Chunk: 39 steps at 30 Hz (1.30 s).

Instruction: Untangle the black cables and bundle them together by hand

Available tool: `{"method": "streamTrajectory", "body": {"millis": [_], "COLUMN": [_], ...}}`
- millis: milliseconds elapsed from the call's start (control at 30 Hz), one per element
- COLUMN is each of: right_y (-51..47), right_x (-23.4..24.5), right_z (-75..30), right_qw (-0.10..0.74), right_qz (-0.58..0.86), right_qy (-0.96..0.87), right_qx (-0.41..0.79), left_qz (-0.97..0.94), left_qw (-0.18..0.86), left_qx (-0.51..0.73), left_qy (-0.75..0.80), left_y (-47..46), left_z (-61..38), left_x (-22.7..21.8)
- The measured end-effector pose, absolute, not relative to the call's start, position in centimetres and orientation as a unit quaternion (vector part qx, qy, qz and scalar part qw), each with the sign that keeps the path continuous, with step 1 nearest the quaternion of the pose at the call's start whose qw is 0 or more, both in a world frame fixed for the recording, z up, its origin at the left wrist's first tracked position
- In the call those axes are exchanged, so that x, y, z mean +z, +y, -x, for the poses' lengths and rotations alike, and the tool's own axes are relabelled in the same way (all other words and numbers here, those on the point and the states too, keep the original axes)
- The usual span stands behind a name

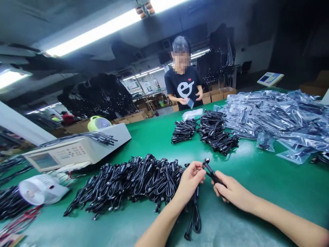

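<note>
A coiled black cable is held up over the green table, with a connector at its upper end. My right hand is closed around the cable's lower part. My left hand is pinched at the left side of the same cable, close to its connector end; exactly what lies between the fingertips is too small to tell. Just left of and behind my left hand lies a long pile of bundled black cables. One bundled cable hangs out toward the table's near side, below my left hand.
Across the green table a person holds a small packet. More cable bundles lie ahead. Bagged items are heaped at right. A bench instrument, white fan and green fan stand at left.
</note>
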State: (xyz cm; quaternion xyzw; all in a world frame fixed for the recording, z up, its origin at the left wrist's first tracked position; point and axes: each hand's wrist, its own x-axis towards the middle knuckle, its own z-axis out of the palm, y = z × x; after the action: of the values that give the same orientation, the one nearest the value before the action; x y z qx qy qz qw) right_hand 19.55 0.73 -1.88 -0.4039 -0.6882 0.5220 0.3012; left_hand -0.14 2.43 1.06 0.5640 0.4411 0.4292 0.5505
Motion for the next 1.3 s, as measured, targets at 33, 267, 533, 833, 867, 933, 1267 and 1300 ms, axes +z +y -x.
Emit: {"method": "streamTrajectory", "body": {"millis": [33,267,533,833,867,933,1267,1300], "right_y": [0.4,-0.7,1.0,0.8,0.7,0.7,0.3,0.2], "right_x": [-2.2,-2.7,-0.9,-2.8,-2.8,-2.6,-2.3,-2.4], "right_z": [-19.5,-18.1,-16.2,-17.0,-17.0,-17.0,-16.9,-16.9], "right_qw": [0.294,0.274,0.292,0.311,0.314,0.312,0.334,0.336], "right_qz": [0.421,0.467,0.439,0.362,0.352,0.338,0.281,0.282], "right_qy": [-0.720,-0.776,-0.686,-0.629,-0.620,-0.597,-0.501,-0.499], "right_qx": [0.467,0.323,0.501,0.613,0.627,0.658,0.747,0.747], "left_qz": [-0.553,-0.506,-0.488,-0.500,-0.499,-0.494,-0.486,-0.485], "left_qw": [0.556,0.593,0.603,0.602,0.598,0.598,0.608,0.610], "left_qx": [0.436,0.463,0.473,0.466,0.469,0.469,0.475,0.475], "left_qy": [0.442,0.422,0.417,0.413,0.416,0.422,0.411,0.409], "left_y": [2.3,1.3,1.4,1.1,1.2,1.2,1.2,1.2], "left_z": [0.3,0.6,0.7,0.9,0.9,1.0,0.9,0.9], "left_x": [0.7,1.3,1.3,0.9,0.8,0.8,0.9,1.0]}}
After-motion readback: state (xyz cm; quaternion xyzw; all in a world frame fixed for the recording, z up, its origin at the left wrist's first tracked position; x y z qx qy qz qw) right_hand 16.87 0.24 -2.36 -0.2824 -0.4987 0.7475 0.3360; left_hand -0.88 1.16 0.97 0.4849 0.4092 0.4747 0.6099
